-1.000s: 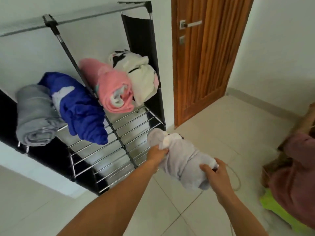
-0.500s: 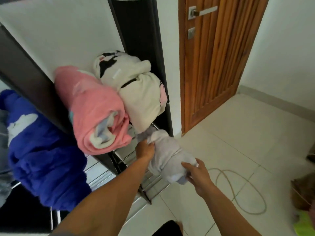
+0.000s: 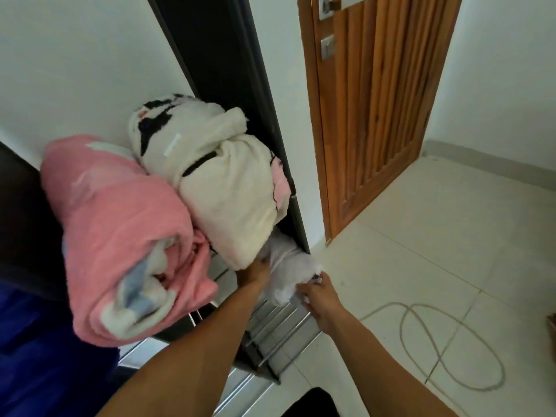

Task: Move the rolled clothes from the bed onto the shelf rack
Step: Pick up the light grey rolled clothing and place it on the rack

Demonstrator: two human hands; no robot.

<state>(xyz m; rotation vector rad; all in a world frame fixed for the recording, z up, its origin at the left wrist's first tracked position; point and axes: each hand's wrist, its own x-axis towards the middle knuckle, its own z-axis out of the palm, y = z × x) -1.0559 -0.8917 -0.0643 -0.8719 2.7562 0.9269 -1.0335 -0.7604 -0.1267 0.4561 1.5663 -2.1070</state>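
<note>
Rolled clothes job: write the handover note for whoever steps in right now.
Left hand: gripping the inner end of the pale grey roll.
Right hand: gripping its outer end.
The grey roll is partly pushed onto the shelf rack, under the cream roll and against the rack's black side panel.
Done: the cream, pink and blue rolls are on the rack.
Left: seat the grey roll and let go. The bed is out of view, so check it for more.
</note>
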